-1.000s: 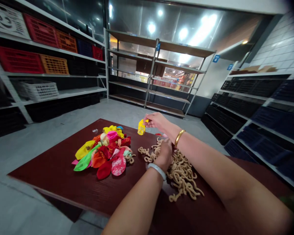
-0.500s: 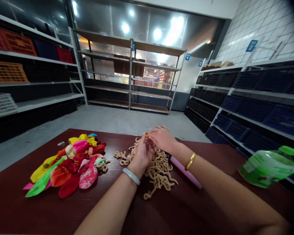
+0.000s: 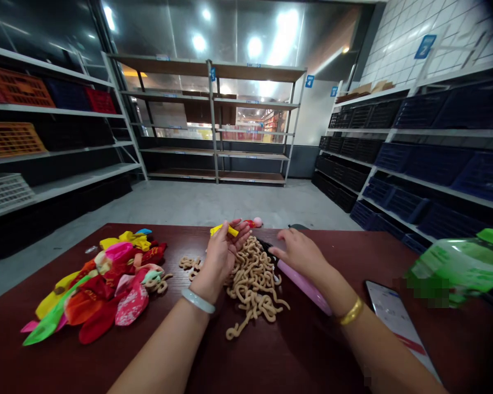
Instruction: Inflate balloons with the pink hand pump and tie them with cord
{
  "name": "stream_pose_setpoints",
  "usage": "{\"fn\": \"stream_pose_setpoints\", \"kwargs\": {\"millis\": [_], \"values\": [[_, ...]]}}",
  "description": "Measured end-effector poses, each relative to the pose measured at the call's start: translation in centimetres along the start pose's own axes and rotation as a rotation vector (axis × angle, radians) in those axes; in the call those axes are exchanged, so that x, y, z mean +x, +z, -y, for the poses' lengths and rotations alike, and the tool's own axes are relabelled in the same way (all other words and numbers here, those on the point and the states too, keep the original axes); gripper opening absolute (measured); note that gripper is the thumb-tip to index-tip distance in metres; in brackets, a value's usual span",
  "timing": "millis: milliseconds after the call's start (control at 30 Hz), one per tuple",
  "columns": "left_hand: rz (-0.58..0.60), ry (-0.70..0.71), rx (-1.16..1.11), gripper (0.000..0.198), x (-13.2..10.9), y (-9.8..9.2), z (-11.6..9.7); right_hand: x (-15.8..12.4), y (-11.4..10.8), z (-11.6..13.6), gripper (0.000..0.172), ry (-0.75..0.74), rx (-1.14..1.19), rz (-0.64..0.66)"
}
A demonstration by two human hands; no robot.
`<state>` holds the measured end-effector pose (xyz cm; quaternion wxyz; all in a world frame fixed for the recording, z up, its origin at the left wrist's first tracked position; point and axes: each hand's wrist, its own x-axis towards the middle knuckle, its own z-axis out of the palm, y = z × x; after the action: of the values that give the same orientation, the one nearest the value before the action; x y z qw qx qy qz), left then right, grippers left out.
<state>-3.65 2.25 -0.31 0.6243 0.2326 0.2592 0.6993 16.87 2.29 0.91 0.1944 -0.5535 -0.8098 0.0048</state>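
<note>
My left hand (image 3: 222, 255) holds a limp yellow balloon (image 3: 222, 229) between thumb and fingers, above a heap of beige curled cords (image 3: 252, 282) on the dark red table (image 3: 148, 350). My right hand (image 3: 299, 253) hovers palm down, fingers spread, over a pink pump (image 3: 304, 285) lying right of the heap. A pile of deflated balloons (image 3: 102, 284) in many colours lies on the table's left side.
A phone (image 3: 396, 323) lies face up at the right, beside a tilted green bottle (image 3: 460, 268). A small pink and red object (image 3: 254, 222) sits at the table's far edge. Shelving racks with crates line both sides and the back of the room.
The yellow balloon passed from my right hand into my left. My right hand drew away to the right, over the pink pump. The view swung right, bringing the phone and bottle in.
</note>
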Motion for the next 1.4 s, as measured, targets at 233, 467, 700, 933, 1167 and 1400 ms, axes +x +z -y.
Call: {"fn": "stream_pose_setpoints", "kwargs": {"millis": [233,467,700,933,1167,1400], "values": [[-0.012,0.069,0.043,0.018,0.8,-0.7,-1.5,-1.2,1.6,-4.1,0.053,0.115,-0.158,0.503],[-0.056,0.055,-0.059,0.015,1.5,-1.6,-2.7,-0.9,-0.1,-2.2,0.045,0.104,-0.102,0.139],[-0.065,0.062,-0.095,0.015,1.9,-1.7,-2.4,-1.8,1.1,0.0,0.036,-0.13,-0.034,0.104],[-0.003,0.076,-0.001,0.018,1.3,-1.3,-1.1,-1.8,1.7,-0.3,0.036,-0.13,-0.032,0.078],[0.036,0.084,0.114,0.023,0.5,-0.5,0.1,-1.9,1.7,-0.1,0.036,-0.117,-0.022,0.089],[0.071,0.073,0.117,0.015,-0.2,0.2,0.2,-1.8,1.6,0.1,0.035,-0.13,-0.003,0.059]]}}
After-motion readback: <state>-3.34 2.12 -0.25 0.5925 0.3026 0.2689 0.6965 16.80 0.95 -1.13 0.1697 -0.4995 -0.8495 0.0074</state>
